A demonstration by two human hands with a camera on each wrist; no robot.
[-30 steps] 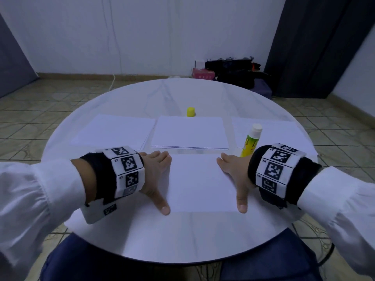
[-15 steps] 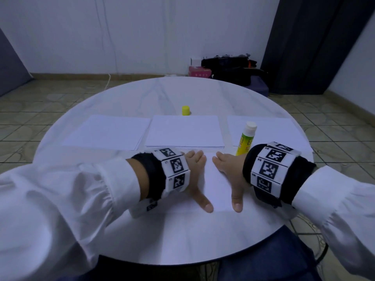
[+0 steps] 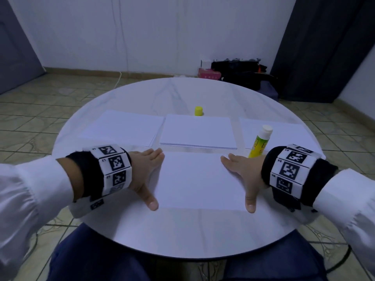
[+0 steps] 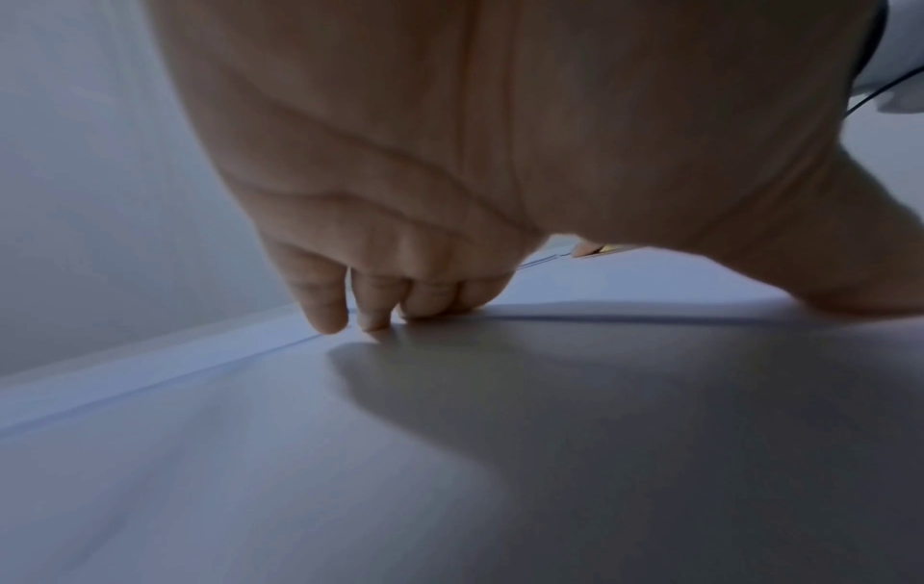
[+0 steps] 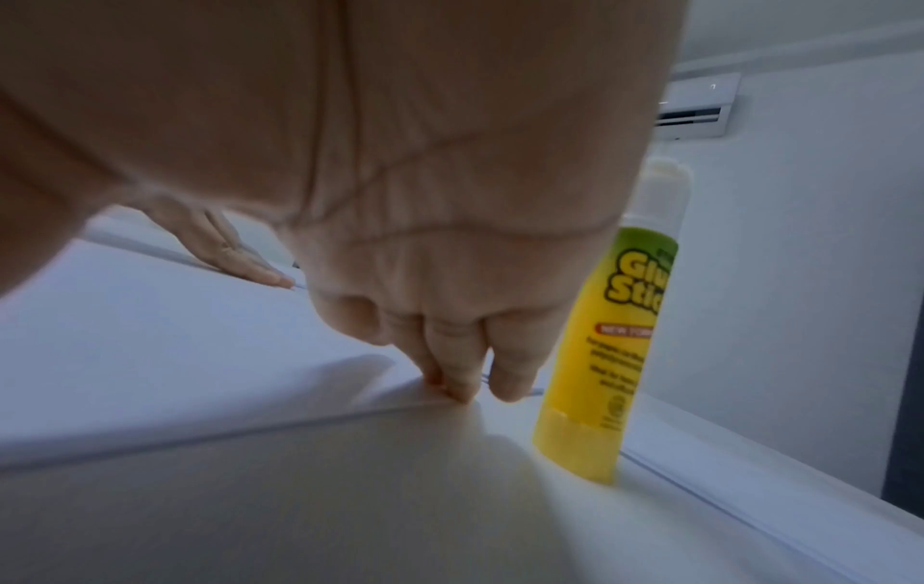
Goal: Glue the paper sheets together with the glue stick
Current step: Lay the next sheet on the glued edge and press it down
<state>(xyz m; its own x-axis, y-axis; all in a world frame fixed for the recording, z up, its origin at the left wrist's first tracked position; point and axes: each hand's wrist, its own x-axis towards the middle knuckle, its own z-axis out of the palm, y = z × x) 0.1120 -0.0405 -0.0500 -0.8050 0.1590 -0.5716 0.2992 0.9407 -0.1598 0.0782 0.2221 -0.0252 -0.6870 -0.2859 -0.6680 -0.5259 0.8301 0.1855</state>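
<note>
On the round white table (image 3: pixel 182 236), the paper sheet (image 3: pixel 200 181) at lower centre is pressed flat by the left hand (image 3: pixel 145 173) and right hand (image 3: pixel 246 173), fingers extended. The uncapped glue stick (image 3: pixel 259 141) is stood upright right of centre.

Glue stick (image 3: pixel 259 142) base hidden behind right hand (image 3: pixel 245 171).

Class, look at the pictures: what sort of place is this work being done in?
Probably a spare room in a home or small office: a round white marble-look table, a worn tiled floor, and dark bags piled against the plain white wall.
</note>
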